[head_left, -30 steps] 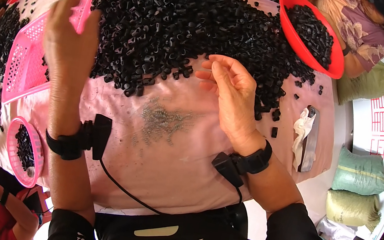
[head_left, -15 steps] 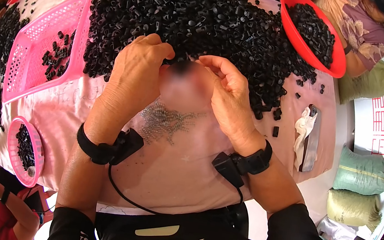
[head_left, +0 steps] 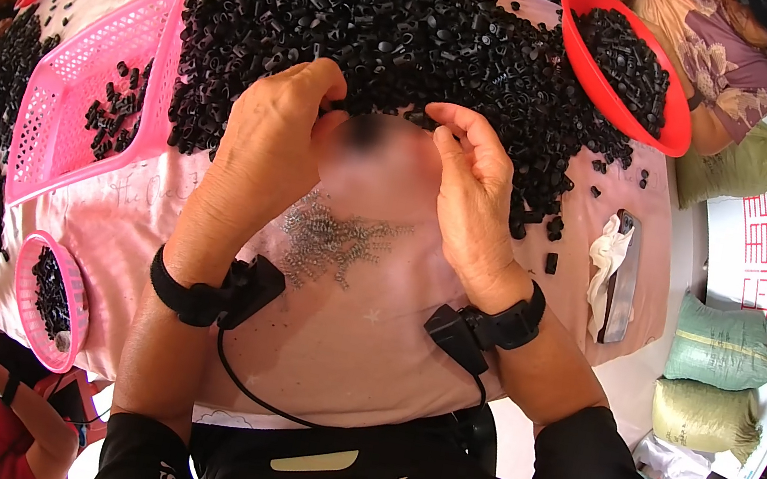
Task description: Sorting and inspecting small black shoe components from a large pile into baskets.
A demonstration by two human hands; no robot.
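Note:
A big heap of small black plastic parts [head_left: 369, 24] covers the far middle of the table. At its near edge my left hand [head_left: 286, 127] has its fingers curled together; what they hold, if anything, is hidden. My right hand [head_left: 477, 179] is across from it, thumb and forefinger bent round a small black plastic part [head_left: 420, 118]. A blurred patch between the hands hides detail there. Just below, on the pink cloth [head_left: 357, 337], lies a loose scatter of small metal springs [head_left: 332, 243].
A pink basket [head_left: 62, 99] with some black parts stands left, a smaller pink basket [head_left: 79, 310] nearer. A person at the far right is beside a red basin [head_left: 670, 135] of parts. A phone [head_left: 619, 299] and cloth [head_left: 605, 251] lie right. Sacks [head_left: 726, 343] stand beyond.
My hands have moved apart: the right has shifted to the right, and the left has risen slightly. The springs, baskets and basin have stayed in place.

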